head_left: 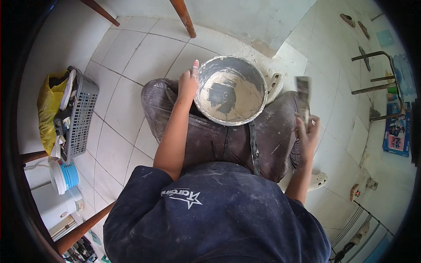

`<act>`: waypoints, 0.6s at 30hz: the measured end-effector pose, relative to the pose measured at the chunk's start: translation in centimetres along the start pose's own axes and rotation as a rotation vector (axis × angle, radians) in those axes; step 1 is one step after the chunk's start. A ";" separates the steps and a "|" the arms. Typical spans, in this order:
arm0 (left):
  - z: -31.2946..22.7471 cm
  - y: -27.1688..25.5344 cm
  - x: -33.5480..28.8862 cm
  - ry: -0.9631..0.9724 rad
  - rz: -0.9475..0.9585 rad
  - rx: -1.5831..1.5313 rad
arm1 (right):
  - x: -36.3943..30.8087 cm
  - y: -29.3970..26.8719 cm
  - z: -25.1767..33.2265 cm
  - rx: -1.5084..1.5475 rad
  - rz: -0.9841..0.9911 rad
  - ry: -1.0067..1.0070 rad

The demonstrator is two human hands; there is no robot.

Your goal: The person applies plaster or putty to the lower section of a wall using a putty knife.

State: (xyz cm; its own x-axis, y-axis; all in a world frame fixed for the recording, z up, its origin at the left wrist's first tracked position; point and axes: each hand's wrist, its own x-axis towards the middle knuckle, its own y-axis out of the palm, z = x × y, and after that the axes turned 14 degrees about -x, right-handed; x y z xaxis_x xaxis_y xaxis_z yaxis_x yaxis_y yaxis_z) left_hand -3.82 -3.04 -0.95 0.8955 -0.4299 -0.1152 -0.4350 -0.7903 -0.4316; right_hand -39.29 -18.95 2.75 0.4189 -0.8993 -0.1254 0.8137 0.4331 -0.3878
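A round grey bucket (252,70) sits in front of my lap between my knees. Pale, creamy paste (248,97) coats its bottom and part of the inner wall, with a bare grey patch in the middle. My left hand (188,84) is closed on the bucket's left rim, thumb pointing up. Off to the right, over my right knee, my right hand (308,133) holds a putty knife (303,90) with its wide blade pointing away from me. The knife is smeared by motion, and its handle is mostly hidden in the fingers.
On the left stand a grey basket (83,118) with a yellow bag (50,109) and a blue-and-white tub (66,176). Wooden legs (183,17) rise at the far side. A wall corner (267,46) juts out just beyond the bucket. Metal-framed furniture (372,55) stands right.
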 end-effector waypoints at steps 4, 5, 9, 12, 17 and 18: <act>0.1 0.2 0.2 0.045 -0.009 -0.038 | -0.3 4.5 2.6 -0.856 -0.034 -0.669; 0.1 0.3 0.3 0.022 0.008 -0.037 | -0.3 4.7 2.2 -0.962 0.004 -0.690; 0.4 0.2 0.5 0.002 0.056 0.010 | -0.6 4.5 1.9 -1.054 0.071 -0.687; 0.1 0.2 0.2 0.088 0.020 -0.054 | -1.0 2.6 1.9 -1.071 0.132 -0.630; 0.1 0.0 0.3 0.009 0.008 -0.049 | -1.9 -0.3 2.7 -1.111 0.182 -0.583; 0.0 -0.1 0.2 0.009 0.009 -0.053 | -2.1 -0.8 3.3 -1.126 0.149 -0.552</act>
State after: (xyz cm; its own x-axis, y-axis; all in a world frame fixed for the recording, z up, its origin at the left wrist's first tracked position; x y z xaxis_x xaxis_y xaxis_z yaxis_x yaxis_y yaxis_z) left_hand -3.58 -3.08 -1.00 0.8905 -0.4414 -0.1107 -0.4481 -0.8081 -0.3824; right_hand -39.50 -17.18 6.35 0.8101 -0.5835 0.0572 0.0646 -0.0081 -0.9979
